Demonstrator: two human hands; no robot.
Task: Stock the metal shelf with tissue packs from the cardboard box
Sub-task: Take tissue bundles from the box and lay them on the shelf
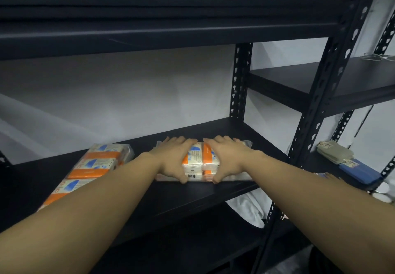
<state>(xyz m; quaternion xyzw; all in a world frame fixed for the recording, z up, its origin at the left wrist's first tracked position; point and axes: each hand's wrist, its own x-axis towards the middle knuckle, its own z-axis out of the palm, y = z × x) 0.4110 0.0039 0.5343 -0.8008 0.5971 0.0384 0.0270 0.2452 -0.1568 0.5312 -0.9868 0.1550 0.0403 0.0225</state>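
Observation:
A clear-wrapped tissue pack [199,162], orange, white and blue, lies on the black metal shelf [213,190] near its right end. My left hand [173,158] grips its left half, fingers over the top and thumb at the front edge. My right hand [228,158] grips the right half the same way. A second tissue pack [94,167] lies further left on the same shelf, angled, partly hidden by my left forearm. The cardboard box is out of view.
An upper shelf board [171,30] hangs low overhead. A black perforated upright [316,120] stands right of the pack. The neighbouring rack holds a blue box [359,172] and grey folded items [333,152]. White cloth [250,207] lies below.

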